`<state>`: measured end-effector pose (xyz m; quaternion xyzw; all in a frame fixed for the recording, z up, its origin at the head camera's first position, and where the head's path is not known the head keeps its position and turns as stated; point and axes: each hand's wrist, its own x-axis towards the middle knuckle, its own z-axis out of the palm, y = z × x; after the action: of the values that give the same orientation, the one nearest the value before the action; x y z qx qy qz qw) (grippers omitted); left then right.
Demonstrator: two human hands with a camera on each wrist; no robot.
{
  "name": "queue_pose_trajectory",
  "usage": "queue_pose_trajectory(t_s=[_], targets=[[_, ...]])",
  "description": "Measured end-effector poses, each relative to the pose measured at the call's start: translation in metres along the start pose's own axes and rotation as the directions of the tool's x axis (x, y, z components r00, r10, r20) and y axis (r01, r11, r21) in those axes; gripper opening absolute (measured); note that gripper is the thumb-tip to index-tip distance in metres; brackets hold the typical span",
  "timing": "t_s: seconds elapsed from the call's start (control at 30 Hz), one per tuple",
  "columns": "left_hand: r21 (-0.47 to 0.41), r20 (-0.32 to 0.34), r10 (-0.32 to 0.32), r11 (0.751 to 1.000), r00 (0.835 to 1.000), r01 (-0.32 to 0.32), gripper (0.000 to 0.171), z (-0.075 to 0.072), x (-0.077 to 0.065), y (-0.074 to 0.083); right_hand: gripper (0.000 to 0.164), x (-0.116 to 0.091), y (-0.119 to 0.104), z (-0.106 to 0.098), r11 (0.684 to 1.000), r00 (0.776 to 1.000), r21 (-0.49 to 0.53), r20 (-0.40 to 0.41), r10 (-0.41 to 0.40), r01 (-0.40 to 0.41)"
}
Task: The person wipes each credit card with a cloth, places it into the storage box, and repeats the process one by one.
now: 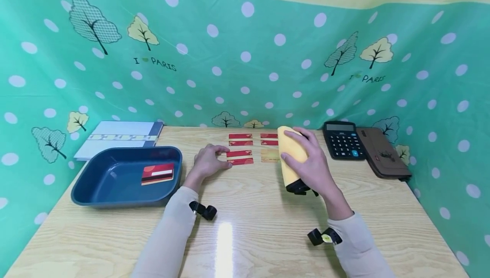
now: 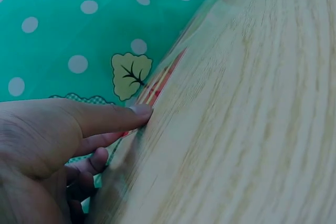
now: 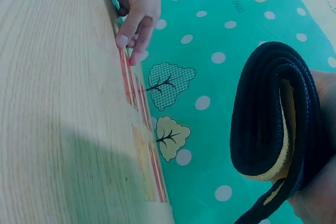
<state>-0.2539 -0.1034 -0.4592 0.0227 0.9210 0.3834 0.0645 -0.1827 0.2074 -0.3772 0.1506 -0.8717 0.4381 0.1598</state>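
In the head view my left hand (image 1: 208,160) is at the left end of a red card (image 1: 240,157) with a pale stripe, lying flat on the table. Thumb and index finger hold the card by its two left corners, the thumb at the near one. My right hand (image 1: 311,159) grips a thick folded yellow cloth (image 1: 292,152) with black edging, raised over the table. The right wrist view shows its layered black edge (image 3: 262,114) end-on. A gold card (image 1: 269,156) lies beside the cloth, partly hidden by it. Behind are two more red cards (image 1: 240,140), one partly covered.
A dark blue bin (image 1: 82,184) at the left has a red card (image 1: 158,173) inside. A white-and-blue folder (image 1: 118,135) lies behind it. At the back right are a black calculator (image 1: 343,140) and a brown pouch (image 1: 384,154). A dotted green curtain (image 1: 245,86) encloses the table.
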Motion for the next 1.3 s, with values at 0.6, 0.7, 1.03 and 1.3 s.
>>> queue_pose_trajectory(t_s=[0.6,0.7,1.03,1.3], targets=[[-0.015,-0.046,-0.003,1.0,0.999,0.002,0.047,0.006,-0.002,0.005,0.058,0.0,0.0,0.002,1.0,1.0,-0.016,0.003,-0.012,0.012],[-0.049,-0.058,0.007,0.999,0.998,-0.01,0.047,0.008,-0.003,0.007,0.058,-0.001,0.0,0.003,1.0,1.0,-0.016,0.003,-0.01,0.01],[-0.3,0.071,0.134,0.948,0.989,-0.107,0.04,-0.001,-0.015,0.029,0.058,-0.002,0.002,0.005,1.0,1.0,-0.005,0.006,-0.004,0.004],[-0.443,0.012,0.169,0.884,0.985,-0.147,0.04,-0.026,-0.037,0.059,0.058,-0.001,0.002,0.005,1.0,1.0,0.001,0.011,-0.011,0.011]])
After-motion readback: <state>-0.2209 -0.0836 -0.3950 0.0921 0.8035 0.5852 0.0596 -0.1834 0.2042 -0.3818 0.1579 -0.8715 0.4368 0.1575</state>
